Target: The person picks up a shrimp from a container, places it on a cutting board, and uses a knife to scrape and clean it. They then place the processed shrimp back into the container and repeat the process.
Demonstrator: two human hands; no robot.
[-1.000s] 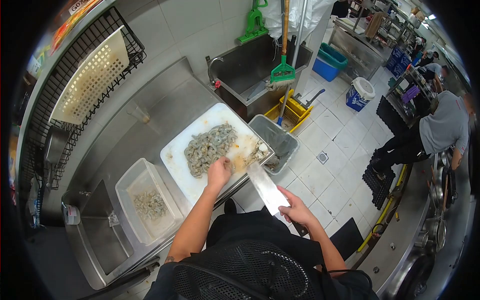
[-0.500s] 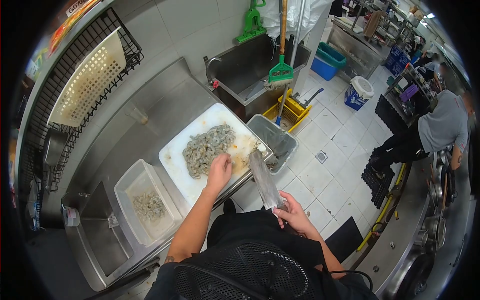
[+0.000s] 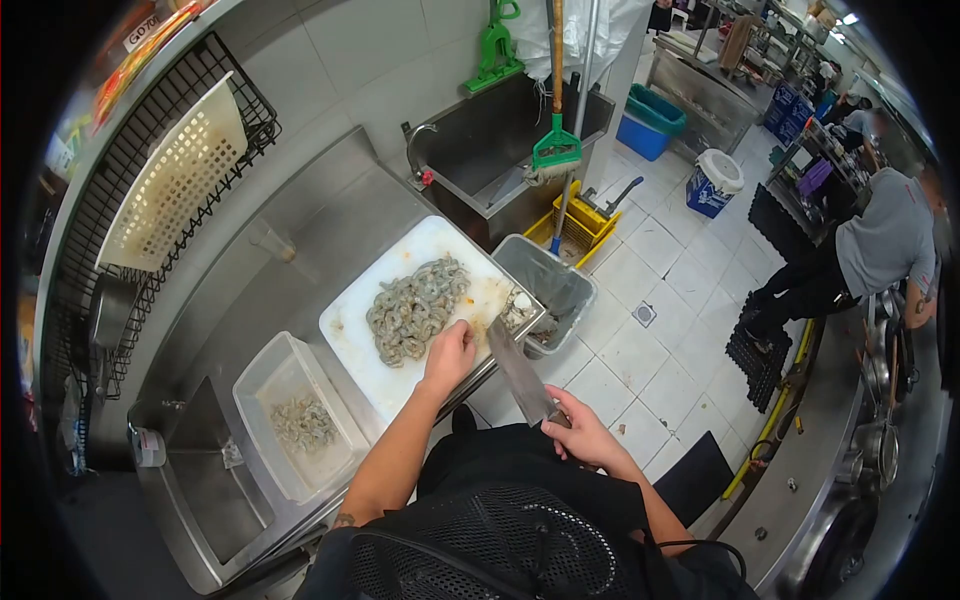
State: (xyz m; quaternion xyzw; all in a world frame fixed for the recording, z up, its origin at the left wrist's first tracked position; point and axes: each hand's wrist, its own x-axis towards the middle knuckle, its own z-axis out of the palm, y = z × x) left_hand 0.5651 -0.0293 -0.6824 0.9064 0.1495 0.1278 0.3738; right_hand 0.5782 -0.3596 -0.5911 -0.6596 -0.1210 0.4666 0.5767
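My right hand (image 3: 585,430) is wrapped round the handle of a broad cleaver (image 3: 522,378), whose blade points up and left to the near right edge of the white cutting board (image 3: 350,310). At the front edge of the pile of peeled grey shrimp (image 3: 415,305) is my left hand (image 3: 450,355), its fingers curled together; what they hold, if anything, is hidden. Pale scraps (image 3: 518,308) lie at the board's right corner. A plastic tub (image 3: 262,372) left of the board holds more shrimp (image 3: 303,424).
A lined grey bin (image 3: 572,270) stands beyond the board's right corner. Behind are a deep sink (image 3: 470,150) and a yellow mop bucket (image 3: 580,228). A small sink (image 3: 215,480) lies left. A person in grey (image 3: 885,235) bends over the right counter.
The cleaver has swung left, its tip now by the board's edge, uncovering the pale scraps. My left hand has moved slightly right and down.
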